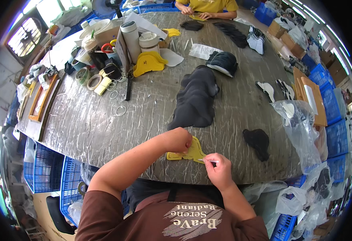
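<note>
A flat yellow template (195,150) with dark slots along its edges lies at the table's near edge in front of me. My left hand (178,140) is closed and rests on its left part, holding it down; the fingertips are mostly hidden. A slim white pen (202,160) is pinched in my right hand (218,168), its tip at the template's right edge. Farther back lies a long overlapping row of black shaped pieces (196,96). To the right, apart from both hands, is a single black piece (257,143).
A bundle of black pieces (223,63) sits farther back. Tape rolls (93,82), a white cylinder (131,40) and yellow pieces (149,63) crowd the left. A plastic bag (298,128) hangs over the right edge. Blue crates (73,180) flank the table. Opposite, a person in yellow (208,6) works.
</note>
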### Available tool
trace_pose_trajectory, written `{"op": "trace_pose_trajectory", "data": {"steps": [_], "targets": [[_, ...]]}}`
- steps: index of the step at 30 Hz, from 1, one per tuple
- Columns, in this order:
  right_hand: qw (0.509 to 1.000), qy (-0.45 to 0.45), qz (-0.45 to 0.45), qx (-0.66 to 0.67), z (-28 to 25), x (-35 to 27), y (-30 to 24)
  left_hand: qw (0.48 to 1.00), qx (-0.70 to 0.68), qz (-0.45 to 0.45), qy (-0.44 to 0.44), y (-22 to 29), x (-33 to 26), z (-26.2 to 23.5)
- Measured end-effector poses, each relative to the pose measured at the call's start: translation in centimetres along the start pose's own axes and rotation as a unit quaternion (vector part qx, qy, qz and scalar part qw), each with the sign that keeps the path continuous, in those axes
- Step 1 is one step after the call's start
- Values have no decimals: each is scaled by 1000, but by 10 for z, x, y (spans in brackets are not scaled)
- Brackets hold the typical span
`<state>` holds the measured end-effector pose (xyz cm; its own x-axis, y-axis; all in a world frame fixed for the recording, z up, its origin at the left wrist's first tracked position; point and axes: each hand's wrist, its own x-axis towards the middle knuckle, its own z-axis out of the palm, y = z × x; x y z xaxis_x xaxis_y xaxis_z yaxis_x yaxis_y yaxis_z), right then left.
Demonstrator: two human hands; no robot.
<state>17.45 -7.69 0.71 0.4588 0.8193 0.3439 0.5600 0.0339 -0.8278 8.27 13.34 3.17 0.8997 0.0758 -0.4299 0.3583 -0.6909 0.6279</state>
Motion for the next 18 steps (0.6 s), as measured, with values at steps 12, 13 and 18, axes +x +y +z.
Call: {"op": "trace_pose_trajectory", "data": {"steps": [12, 13, 18], "targets": [[999, 22, 15, -21, -12, -5, 1, 998, 32, -44, 21, 10, 1, 0], [999, 24, 16, -21, -12, -4, 0, 996, 43, -69, 26, 13, 0, 1], [985, 80, 118, 96, -21, -1, 15, 989, 77, -120, 23, 26, -2, -3]]}}
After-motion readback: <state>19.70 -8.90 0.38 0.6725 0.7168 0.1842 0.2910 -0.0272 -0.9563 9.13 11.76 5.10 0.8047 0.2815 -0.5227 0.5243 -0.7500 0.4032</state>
